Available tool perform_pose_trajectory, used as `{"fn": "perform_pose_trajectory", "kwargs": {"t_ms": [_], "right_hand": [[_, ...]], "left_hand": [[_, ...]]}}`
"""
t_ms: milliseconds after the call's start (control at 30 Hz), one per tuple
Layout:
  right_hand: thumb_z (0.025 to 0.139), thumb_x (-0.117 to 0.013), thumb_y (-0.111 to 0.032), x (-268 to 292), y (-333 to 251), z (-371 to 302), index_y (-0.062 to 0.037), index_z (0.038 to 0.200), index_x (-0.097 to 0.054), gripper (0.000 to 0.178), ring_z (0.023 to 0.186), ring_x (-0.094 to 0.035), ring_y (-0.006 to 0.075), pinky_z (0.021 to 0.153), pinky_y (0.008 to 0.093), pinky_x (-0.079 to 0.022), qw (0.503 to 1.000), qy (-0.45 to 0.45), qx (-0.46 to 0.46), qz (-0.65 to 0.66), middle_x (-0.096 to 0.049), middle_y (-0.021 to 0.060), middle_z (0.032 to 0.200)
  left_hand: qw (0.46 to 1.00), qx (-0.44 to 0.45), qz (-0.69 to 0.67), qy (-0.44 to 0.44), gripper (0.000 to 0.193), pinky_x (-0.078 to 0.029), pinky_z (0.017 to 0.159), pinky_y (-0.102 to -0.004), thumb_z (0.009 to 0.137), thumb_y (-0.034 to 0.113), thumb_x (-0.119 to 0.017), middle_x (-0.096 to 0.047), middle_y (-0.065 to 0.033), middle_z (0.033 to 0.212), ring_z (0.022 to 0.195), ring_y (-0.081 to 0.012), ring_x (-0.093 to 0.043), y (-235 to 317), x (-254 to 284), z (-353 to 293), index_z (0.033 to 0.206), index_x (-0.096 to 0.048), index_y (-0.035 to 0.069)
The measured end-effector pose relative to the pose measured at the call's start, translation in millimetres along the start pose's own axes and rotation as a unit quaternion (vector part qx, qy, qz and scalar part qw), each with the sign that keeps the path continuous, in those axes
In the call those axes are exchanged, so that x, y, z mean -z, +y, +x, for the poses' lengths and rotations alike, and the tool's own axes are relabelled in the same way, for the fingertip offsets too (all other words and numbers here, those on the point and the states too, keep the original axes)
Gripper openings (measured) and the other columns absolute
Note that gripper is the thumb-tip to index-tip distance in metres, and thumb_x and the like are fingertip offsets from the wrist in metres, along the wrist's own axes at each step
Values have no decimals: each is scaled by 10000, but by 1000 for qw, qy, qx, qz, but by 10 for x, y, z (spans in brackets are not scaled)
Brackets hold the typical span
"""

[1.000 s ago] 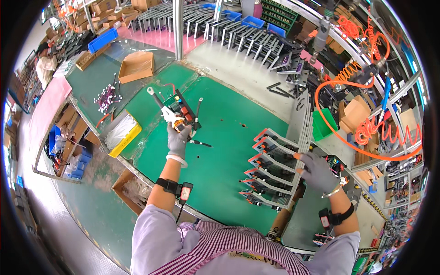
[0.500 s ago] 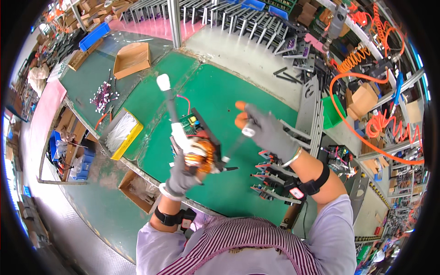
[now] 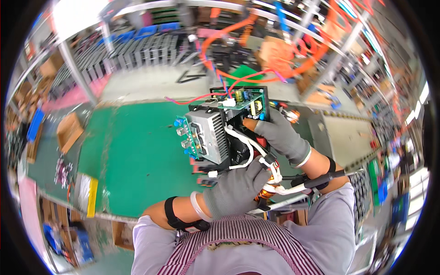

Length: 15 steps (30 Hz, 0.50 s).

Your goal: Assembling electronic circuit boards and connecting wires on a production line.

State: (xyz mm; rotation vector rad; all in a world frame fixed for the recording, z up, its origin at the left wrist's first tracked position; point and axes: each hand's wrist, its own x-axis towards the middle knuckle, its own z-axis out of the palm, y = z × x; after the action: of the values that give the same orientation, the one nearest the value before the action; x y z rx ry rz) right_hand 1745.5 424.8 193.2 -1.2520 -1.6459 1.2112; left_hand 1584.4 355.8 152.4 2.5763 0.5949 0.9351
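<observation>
I hold an electronic assembly (image 3: 215, 133) close to my chest: a ribbed grey heat sink, green circuit boards, white and red wires and a copper coil at its lower end. My left hand (image 3: 236, 188), in a grey glove, grips it from below near the coil. My right hand (image 3: 279, 135), also gloved, grips its right side, fingers on the black frame under the upper green board (image 3: 245, 101). The assembly is lifted off the green bench mat (image 3: 137, 156).
A yellow-edged tray (image 3: 85, 195) and a small parts pile (image 3: 62, 169) lie at the bench's left edge, a cardboard box (image 3: 68, 130) further back. Orange coiled hoses (image 3: 275, 68) hang overhead. Grey racks (image 3: 151, 50) stand behind the bench.
The assembly has come up from the bench to my chest and turned over. My right hand, free and reaching half a second ago, now grips its side. My head has tilted up.
</observation>
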Motion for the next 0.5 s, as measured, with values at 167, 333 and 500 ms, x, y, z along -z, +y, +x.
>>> {"fn": "perform_pose_trajectory", "kwargs": {"t_ms": [167,333,500], "right_hand": [[775,-618,-185,1070,427,-652,-18,1023,-574,302,836,-522,83,757,269,-437,985,87,-55,-136,-600,7,927],[705,-622,-305,1790,787,-865,-53,1068,-529,451,776,-588,302,679,353,-463,887,29,-134,-440,-597,176,818],[720,-587,-220,2118,1196,-453,-84,1086,-499,401,823,-591,337,681,431,-464,806,-169,-109,-557,-605,153,848]], "left_hand": [[994,-4,-101,-50,612,-498,595,-407,579,212,-705,-451,-186,1070,743,-307,-583,307,-1078,627,1086,-424,16],[973,103,-132,-157,692,-469,704,-431,638,320,-697,-506,-212,1002,856,-334,-558,375,-2320,1124,1166,-387,-3],[961,8,-237,142,489,-428,739,-353,692,216,-686,-536,-71,951,825,-215,-547,292,-3230,1606,1111,-486,62]]}}
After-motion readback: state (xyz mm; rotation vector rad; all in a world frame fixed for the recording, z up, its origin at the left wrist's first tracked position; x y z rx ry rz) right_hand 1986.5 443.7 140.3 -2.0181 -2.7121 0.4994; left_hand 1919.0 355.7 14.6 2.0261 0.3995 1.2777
